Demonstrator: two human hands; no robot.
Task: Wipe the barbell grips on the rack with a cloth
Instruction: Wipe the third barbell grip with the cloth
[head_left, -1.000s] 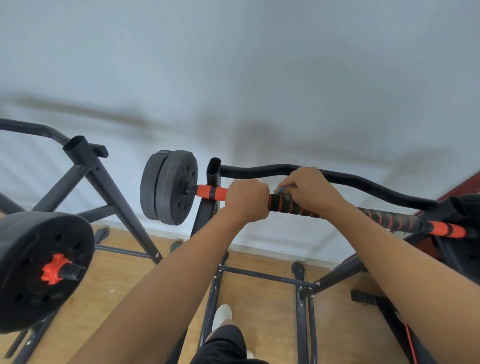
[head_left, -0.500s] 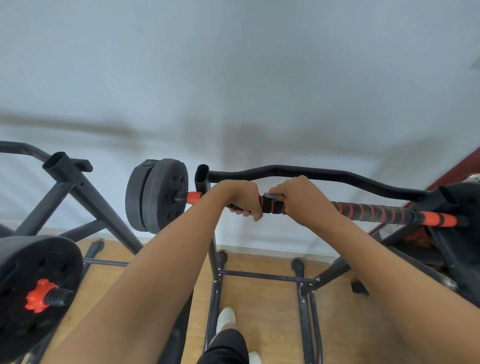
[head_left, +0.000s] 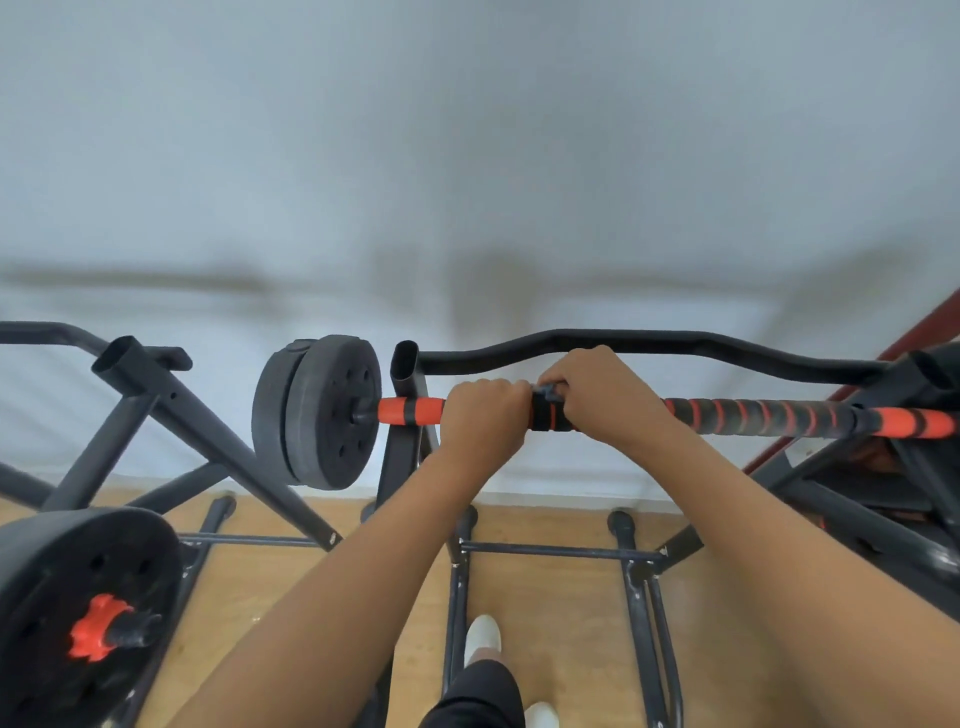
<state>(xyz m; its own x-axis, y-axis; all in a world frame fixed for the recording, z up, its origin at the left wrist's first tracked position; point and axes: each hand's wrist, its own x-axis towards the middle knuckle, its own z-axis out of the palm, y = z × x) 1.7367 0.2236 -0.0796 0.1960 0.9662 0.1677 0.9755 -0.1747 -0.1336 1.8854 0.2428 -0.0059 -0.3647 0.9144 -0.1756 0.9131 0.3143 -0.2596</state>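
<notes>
Head view: one barbell lying across rack, black-and-orange sleeve along it. Left hand wrapping bar, grip pressed together around it. Right hand just beside, touching it, grip clenching dark cloth against bar. Two stacked plates sitting at bar's left end. Second rack standing left. Third plate showing lower left.

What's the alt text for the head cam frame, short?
Both hands grip a black-and-orange barbell resting on a black rack: the left hand closed on the bar, the right hand beside it pressing a dark cloth onto the grip. Black weight plates sit at the bar's left end.
</notes>
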